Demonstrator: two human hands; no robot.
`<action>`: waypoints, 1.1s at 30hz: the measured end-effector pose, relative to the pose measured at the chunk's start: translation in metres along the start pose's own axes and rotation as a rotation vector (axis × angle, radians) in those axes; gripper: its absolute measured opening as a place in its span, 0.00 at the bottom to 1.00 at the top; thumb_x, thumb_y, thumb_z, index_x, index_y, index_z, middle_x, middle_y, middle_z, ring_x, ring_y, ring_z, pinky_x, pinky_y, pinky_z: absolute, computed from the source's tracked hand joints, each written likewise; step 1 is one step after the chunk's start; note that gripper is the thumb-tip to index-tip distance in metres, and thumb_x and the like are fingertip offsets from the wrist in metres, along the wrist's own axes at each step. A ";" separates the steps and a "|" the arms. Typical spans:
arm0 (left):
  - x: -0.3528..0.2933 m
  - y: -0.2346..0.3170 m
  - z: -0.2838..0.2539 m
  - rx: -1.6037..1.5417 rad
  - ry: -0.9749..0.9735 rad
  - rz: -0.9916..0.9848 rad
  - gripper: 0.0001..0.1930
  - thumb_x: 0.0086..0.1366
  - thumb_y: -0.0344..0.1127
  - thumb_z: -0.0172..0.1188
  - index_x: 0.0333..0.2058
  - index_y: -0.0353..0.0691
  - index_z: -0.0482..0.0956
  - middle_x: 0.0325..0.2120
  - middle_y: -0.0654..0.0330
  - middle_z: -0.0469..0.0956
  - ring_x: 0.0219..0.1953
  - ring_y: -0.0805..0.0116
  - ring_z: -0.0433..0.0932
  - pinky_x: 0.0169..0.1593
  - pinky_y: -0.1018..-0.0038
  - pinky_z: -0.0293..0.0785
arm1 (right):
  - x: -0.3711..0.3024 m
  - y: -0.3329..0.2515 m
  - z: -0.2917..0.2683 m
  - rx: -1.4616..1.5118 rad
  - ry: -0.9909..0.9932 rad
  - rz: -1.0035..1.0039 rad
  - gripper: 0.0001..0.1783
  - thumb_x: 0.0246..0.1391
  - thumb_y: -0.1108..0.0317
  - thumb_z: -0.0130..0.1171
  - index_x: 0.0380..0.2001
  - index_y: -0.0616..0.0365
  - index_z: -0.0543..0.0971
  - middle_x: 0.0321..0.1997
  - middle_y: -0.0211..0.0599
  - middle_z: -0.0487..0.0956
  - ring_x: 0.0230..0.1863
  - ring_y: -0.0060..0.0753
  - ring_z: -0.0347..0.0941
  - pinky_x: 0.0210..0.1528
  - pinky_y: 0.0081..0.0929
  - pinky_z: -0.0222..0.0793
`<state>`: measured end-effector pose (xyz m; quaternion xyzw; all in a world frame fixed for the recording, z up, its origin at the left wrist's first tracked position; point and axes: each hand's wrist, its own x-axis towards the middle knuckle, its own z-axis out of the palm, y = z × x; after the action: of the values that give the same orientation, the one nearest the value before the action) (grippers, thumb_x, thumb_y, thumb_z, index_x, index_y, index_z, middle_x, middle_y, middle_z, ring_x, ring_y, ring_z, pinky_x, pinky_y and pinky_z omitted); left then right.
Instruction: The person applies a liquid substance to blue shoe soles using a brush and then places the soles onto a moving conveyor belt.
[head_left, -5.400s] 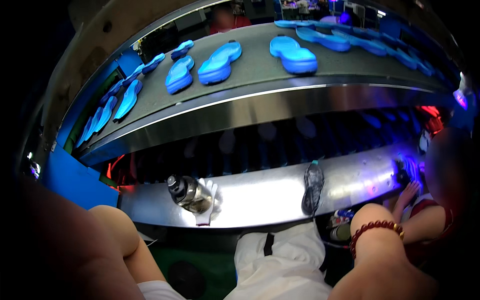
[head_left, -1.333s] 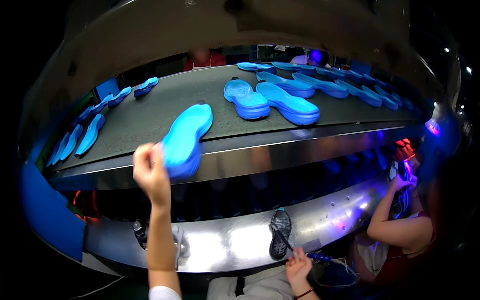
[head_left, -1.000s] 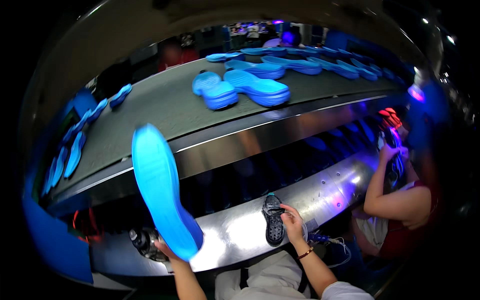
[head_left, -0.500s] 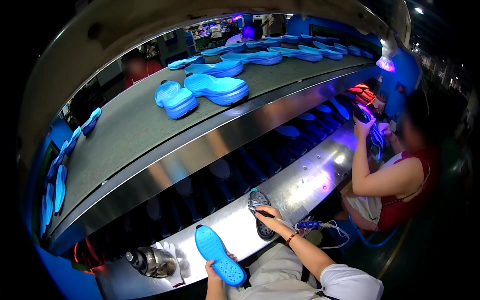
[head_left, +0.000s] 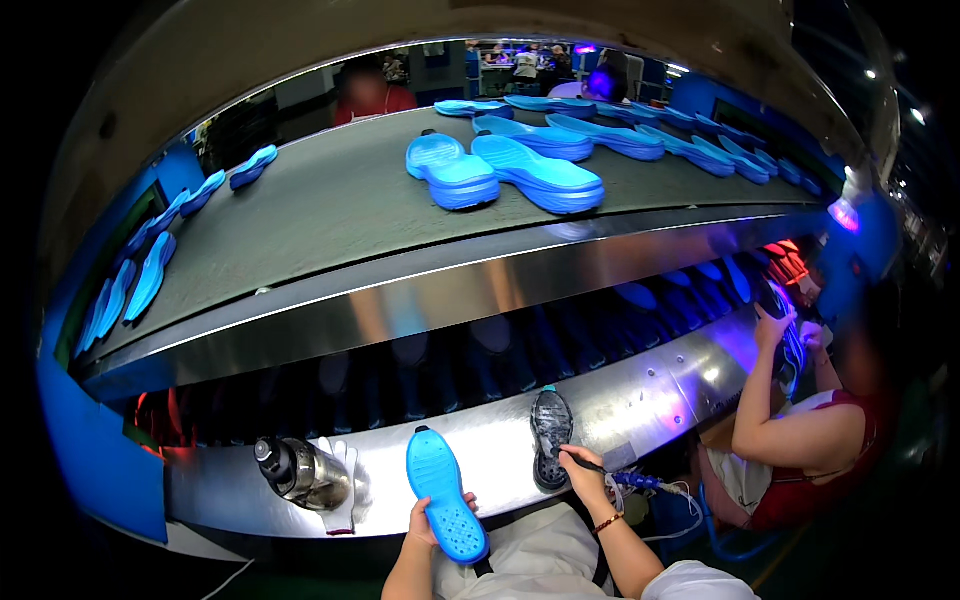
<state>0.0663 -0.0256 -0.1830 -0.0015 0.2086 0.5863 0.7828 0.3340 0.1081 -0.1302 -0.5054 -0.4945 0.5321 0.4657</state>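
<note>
My left hand (head_left: 428,520) grips a bright blue shoe sole (head_left: 440,480) by its lower sides, above my lap at the metal ledge's edge. The sole's face, with a dotted pattern at the near end, is turned up. On the ledge to its right lies a dark shoe sole (head_left: 549,430), with wet-looking shine on its surface. My right hand (head_left: 588,478) pinches a slim black-handled tool (head_left: 580,459) beside this dark sole. The tool's tip reaches the sole's middle; whether it touches, I cannot tell.
Blue soles (head_left: 540,178) stand along the grey conveyor belt (head_left: 310,230) above. More soles sit in the dark lower level (head_left: 490,340). A bottle (head_left: 300,472) and white glove (head_left: 340,490) lie left on the ledge (head_left: 385,490). A co-worker (head_left: 800,440) sits right, near coiled hose (head_left: 640,481).
The whole view has swung, so the scene sits differently. My right hand and tool have moved nearer to me along the dark sole. My left hand still holds the blue sole.
</note>
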 end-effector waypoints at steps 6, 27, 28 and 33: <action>0.001 -0.006 -0.011 -0.045 -0.008 -0.053 0.43 0.43 0.48 0.58 0.55 0.33 0.53 0.49 0.41 0.64 0.52 0.45 0.64 0.55 0.53 0.58 | -0.012 0.006 -0.006 0.031 0.015 0.054 0.11 0.47 0.71 0.58 0.35 0.65 0.77 0.28 0.31 0.77 0.30 0.18 0.70 0.34 0.15 0.65; 0.003 0.001 0.008 -0.050 -0.025 -0.062 0.43 0.44 0.46 0.56 0.57 0.32 0.49 0.52 0.38 0.60 0.54 0.42 0.62 0.57 0.53 0.55 | -0.016 -0.003 -0.011 0.180 0.055 0.130 0.09 0.49 0.75 0.54 0.35 0.68 0.75 0.33 0.40 0.76 0.30 0.26 0.74 0.35 0.17 0.72; 0.003 0.001 0.007 -0.050 -0.030 -0.065 0.43 0.44 0.46 0.56 0.57 0.32 0.49 0.52 0.38 0.60 0.54 0.42 0.62 0.57 0.53 0.55 | -0.016 -0.004 -0.010 0.188 0.050 0.127 0.10 0.50 0.74 0.54 0.35 0.68 0.75 0.31 0.40 0.77 0.30 0.25 0.74 0.35 0.17 0.70; 0.005 0.000 0.006 -0.065 -0.046 -0.073 0.43 0.42 0.44 0.57 0.56 0.32 0.51 0.52 0.38 0.60 0.54 0.41 0.61 0.57 0.51 0.55 | -0.016 -0.005 -0.011 0.194 0.045 0.104 0.10 0.50 0.73 0.55 0.36 0.68 0.75 0.31 0.39 0.77 0.30 0.24 0.74 0.35 0.17 0.69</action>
<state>0.0698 -0.0199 -0.1789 -0.0212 0.1714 0.5638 0.8076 0.3462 0.0929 -0.1243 -0.4947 -0.4035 0.5894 0.4951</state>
